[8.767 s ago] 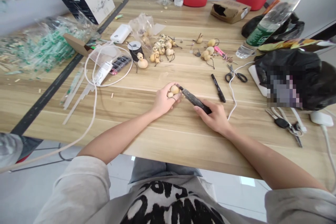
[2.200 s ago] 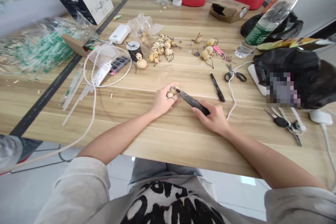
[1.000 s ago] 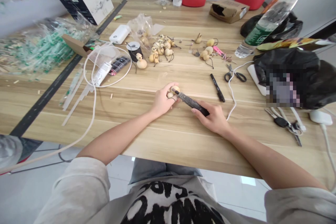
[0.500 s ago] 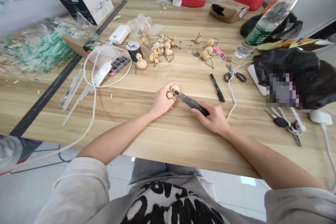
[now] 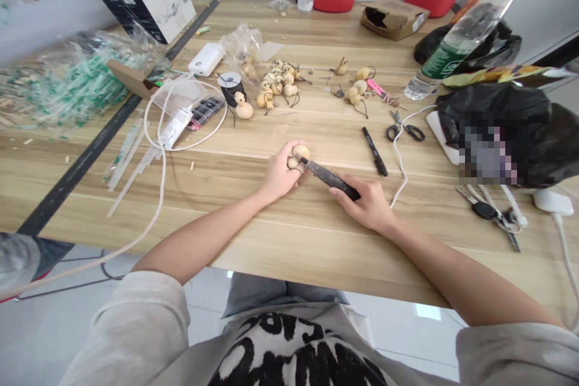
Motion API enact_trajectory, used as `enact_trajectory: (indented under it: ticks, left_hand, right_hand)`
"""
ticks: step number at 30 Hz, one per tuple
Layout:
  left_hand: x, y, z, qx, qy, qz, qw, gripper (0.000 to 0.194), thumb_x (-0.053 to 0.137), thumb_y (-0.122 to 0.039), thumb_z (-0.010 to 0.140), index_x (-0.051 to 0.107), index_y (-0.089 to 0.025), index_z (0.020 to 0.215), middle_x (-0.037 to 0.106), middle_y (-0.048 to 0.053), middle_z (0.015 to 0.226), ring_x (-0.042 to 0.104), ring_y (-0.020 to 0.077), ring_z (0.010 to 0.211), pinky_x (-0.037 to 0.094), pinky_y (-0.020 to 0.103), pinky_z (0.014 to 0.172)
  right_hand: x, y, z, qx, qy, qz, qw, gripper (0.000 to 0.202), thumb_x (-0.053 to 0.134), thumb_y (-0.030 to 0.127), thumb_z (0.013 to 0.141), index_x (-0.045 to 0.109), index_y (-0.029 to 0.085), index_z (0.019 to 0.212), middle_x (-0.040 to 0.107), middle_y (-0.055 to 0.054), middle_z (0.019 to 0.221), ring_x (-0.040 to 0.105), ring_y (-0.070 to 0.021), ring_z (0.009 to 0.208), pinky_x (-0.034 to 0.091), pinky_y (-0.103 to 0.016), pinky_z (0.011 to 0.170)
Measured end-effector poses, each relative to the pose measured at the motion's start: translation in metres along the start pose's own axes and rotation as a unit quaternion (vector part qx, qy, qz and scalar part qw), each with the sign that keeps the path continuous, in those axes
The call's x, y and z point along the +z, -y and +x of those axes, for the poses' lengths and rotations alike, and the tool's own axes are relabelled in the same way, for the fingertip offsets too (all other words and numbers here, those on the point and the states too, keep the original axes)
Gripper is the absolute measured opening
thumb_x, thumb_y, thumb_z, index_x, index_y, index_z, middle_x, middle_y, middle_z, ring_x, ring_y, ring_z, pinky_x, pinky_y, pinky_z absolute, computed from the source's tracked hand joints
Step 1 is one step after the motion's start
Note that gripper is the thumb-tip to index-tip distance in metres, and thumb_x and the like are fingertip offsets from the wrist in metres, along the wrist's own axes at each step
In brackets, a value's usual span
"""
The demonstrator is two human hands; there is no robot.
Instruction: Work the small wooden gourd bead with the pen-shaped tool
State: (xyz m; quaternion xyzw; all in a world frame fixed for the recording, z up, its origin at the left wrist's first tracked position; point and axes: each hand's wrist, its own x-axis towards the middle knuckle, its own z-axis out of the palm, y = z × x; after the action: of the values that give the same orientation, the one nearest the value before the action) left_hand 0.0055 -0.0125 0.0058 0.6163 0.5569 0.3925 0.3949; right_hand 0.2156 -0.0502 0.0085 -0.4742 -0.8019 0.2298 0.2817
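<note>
My left hand (image 5: 281, 172) is closed round a small pale gourd (image 5: 300, 151) with a thin dark cord looped about its narrower part. In my right hand (image 5: 367, 202) is a long dark grey handheld tool (image 5: 329, 177), gripped by its rear end. Its dark narrow tip points up and left and lies against or just in front of the gourd; I cannot tell if they touch. Beyond my hands lie a cluster of small gourds (image 5: 277, 81) with dark cords, and a lone gourd (image 5: 244, 110) beside a spool of black cord (image 5: 231, 88).
Right of my hands are a black marker (image 5: 374, 152), scissors (image 5: 404, 126), keys (image 5: 493, 210) and a black plastic bag (image 5: 502, 108). A water bottle (image 5: 447, 54) stands behind. To the left, a white cable (image 5: 163, 181) crosses the table edge near plastic strips (image 5: 136, 175) and bundled green-white packets (image 5: 76, 84).
The tool's tip has shifted very slightly to the right and down against the gourd's outline. Both hands otherwise keep their places.
</note>
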Motion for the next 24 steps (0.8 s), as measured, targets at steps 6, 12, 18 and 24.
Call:
enact_trajectory:
  ticks: [6,12,18,24]
  left_hand:
    - [0.0001,0.0008,0.0002,-0.002,0.001,-0.004,1.000,0.051,0.053,-0.010,0.071,0.053,-0.020,0.121,0.061,-0.004,0.065,0.050,0.0051,0.037,0.042,0.017,0.041]
    - [-0.0002,-0.0008,-0.0007,-0.002,0.002,-0.002,1.000,0.050,0.052,-0.010,0.071,0.052,-0.019,0.120,0.064,-0.003,0.070,0.049,0.0045,0.038,0.043,0.017,0.042]
    - [0.0004,0.0022,0.0000,0.009,0.001,-0.006,1.000,0.051,0.051,-0.009,0.070,0.051,-0.020,0.120,0.062,-0.004,0.069,0.050,0.0047,0.038,0.042,0.017,0.041]
    - [0.0000,0.0026,0.0000,0.017,0.003,-0.007,1.000,0.051,0.050,-0.008,0.070,0.051,-0.021,0.120,0.062,-0.005,0.067,0.051,0.0043,0.038,0.043,0.016,0.040]
  right_hand:
    - [0.0001,-0.0003,-0.0003,0.002,-0.001,-0.003,1.000,0.032,0.052,0.037,0.088,0.065,0.018,0.111,0.072,-0.005,0.085,0.067,-0.0198,0.070,0.050,-0.029,0.064]
    - [-0.0005,-0.0001,0.0000,-0.008,0.004,-0.001,1.000,0.032,0.053,0.033,0.088,0.065,0.016,0.112,0.071,-0.006,0.083,0.067,-0.0189,0.070,0.049,-0.027,0.064]
    - [0.0002,-0.0007,0.0000,-0.002,0.001,0.001,1.000,0.031,0.053,0.035,0.088,0.064,0.018,0.111,0.072,-0.005,0.086,0.067,-0.0198,0.071,0.050,-0.028,0.065]
    - [0.0000,-0.0006,0.0000,-0.005,0.001,0.000,1.000,0.032,0.053,0.035,0.088,0.064,0.017,0.112,0.073,-0.006,0.087,0.068,-0.0204,0.073,0.051,-0.029,0.066]
